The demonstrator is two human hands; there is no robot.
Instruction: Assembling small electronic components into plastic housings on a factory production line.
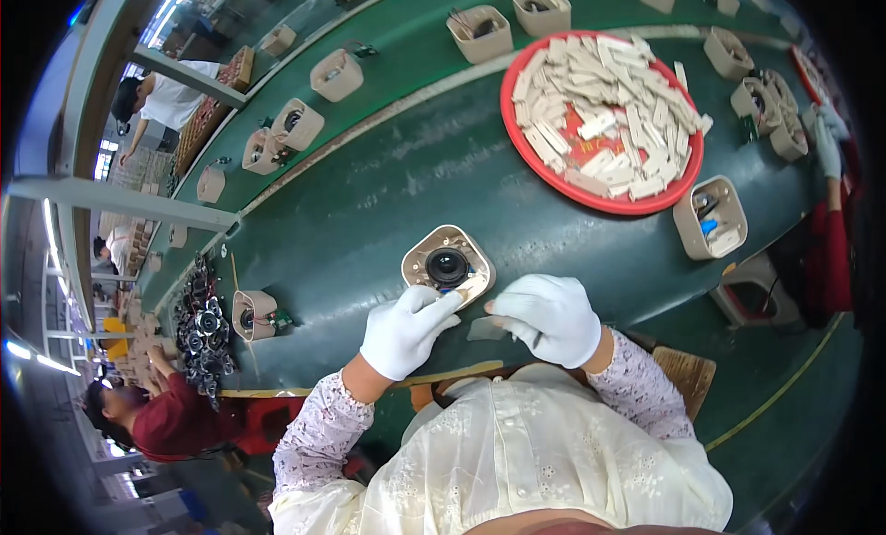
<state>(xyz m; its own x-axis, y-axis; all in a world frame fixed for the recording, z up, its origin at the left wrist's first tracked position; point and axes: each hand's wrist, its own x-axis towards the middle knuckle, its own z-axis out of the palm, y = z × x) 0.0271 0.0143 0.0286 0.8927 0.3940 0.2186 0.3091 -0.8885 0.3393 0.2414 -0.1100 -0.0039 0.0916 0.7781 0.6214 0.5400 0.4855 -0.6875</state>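
Observation:
A beige, rounded-square plastic housing (413, 268) sits on the dark green bench in front of me, open side up. Inside it is a black round speaker (448, 267), and a pale strip lies near its lower right corner. My left hand (406, 330), in a white glove, grips the housing's near edge with its fingers closed at the rim. To the right, my right hand (551, 321), also gloved, is closed with thumb and fingertips together. A small translucent piece (485, 329) sticks out beneath its fingertips, just off the housing.
A red round tray (508, 120) heaped with pale strips stands at the far right. One housing with parts (711, 219) is at right, another (255, 315) at left beside a pile of black speakers (203, 323). More housings line the green belt (397, 69). Co-workers sit at both sides.

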